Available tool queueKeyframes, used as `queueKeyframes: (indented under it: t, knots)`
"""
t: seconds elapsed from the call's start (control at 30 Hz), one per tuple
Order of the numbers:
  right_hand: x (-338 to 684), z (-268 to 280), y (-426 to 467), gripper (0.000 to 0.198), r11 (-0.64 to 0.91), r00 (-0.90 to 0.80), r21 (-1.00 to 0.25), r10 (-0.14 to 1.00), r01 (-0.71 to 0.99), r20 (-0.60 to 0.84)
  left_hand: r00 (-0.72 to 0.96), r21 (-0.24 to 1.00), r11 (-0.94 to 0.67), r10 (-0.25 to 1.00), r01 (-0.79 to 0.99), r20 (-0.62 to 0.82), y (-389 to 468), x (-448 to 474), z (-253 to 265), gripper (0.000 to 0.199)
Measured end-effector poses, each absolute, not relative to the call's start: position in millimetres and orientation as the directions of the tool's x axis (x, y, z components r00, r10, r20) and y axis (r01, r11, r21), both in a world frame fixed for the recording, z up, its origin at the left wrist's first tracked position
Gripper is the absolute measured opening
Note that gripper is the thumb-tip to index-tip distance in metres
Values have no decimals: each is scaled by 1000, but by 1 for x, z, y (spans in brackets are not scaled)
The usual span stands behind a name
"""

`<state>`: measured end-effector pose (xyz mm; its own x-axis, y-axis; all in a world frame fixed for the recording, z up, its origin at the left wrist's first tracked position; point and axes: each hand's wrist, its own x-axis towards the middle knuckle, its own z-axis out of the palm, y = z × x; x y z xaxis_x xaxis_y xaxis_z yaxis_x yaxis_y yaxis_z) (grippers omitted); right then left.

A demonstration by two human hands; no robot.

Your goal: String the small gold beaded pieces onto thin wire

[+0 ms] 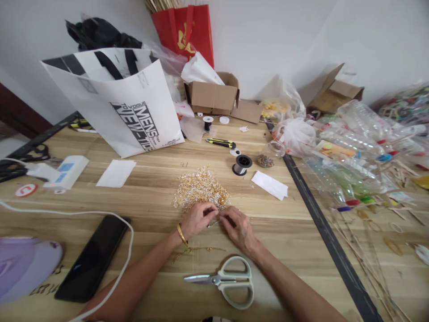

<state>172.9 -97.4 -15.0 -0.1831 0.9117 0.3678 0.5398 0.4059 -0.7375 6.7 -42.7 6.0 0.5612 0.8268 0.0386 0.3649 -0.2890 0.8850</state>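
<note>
A loose pile of small gold and silver beads [201, 188] lies in the middle of the wooden table. At the pile's near edge my left hand [201, 217] and my right hand [238, 226] meet with their fingertips pinched close together. What the fingers hold is too small to make out; a short beaded strand [213, 224] shows just below them. Nearer to me lies a thin gold chain [204, 248], partly beside my left wrist. Scissors [231, 281] with pale handles rest between my forearms, blades pointing left.
Beyond the pile are a wire spool [241, 165], a box cutter [220, 143], a small bowl of beads [265, 161] and folded white paper [270, 184]. A phone [93, 259] and white cable [129, 250] lie left. Plastic bottles [362, 165] crowd the right; a white paper bag [117, 103] stands behind.
</note>
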Motion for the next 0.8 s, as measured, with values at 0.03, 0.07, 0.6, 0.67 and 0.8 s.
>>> queueKeyframes:
  t: [0.03, 0.07, 0.6, 0.67, 0.8]
  knots:
    - [173, -15, -98, 10, 401, -182, -736, 914, 546, 362, 560, 884, -293, 828, 363, 44, -43, 6, 6, 15]
    - [173, -15, -98, 10, 395, -183, -730, 916, 558, 357, 557, 883, -297, 829, 364, 50, -43, 6, 7, 15]
    - [175, -16, -99, 10, 339, -169, -750, 940, 568, 297, 631, 686, -543, 760, 484, 156, -43, 4, 3, 11]
    - [176, -16, -99, 9, 319, -159, -759, 947, 567, 279, 668, 621, -589, 731, 516, 138, -45, 5, 4, 11]
    - [178, -13, -97, 8, 258, -122, -791, 966, 554, 229, 719, 510, -665, 684, 545, 123, -47, 8, 5, 12]
